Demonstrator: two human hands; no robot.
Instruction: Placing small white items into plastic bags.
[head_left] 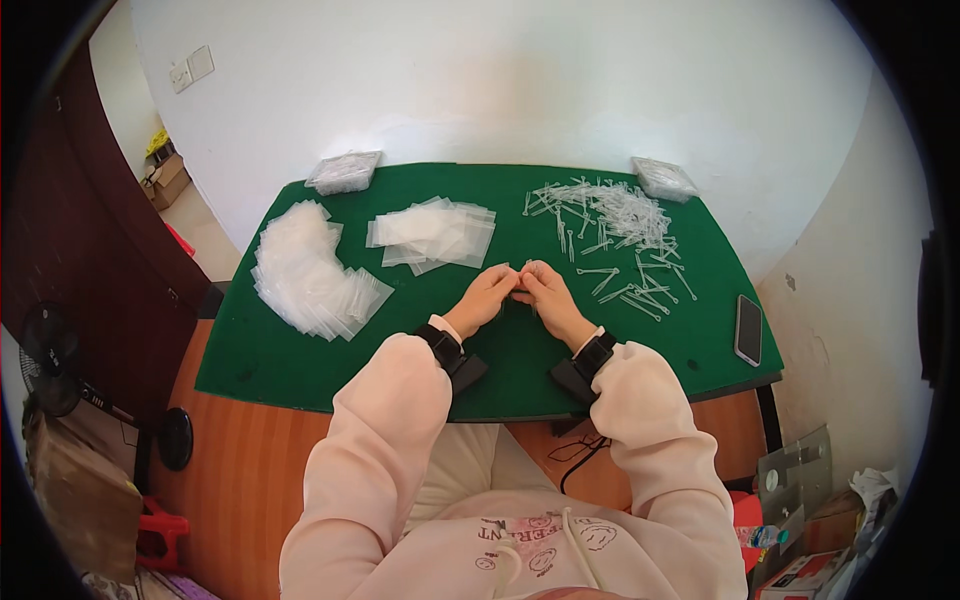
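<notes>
My left hand [486,296] and my right hand [550,300] meet over the middle of the green-covered table [420,350]. Their fingertips are pinched together and touch. Whatever sits between them is too small and too hidden to name. Beyond the hands, to the left, lies a loose stack of clear flat plastic bags [435,232]. A larger curved spread of similar clear bags [300,270] covers the left side. To the right of my right hand, thin clear plastic sticks with a ring at one end [620,220] form a scattered heap, with several lying nearer.
Two clear packs, a left one [344,172] and a right one [664,178], stand at the table's back corners. A dark phone [748,330] lies near the right edge. The white wall [500,80] rises behind. A fan [52,360] stands at far left.
</notes>
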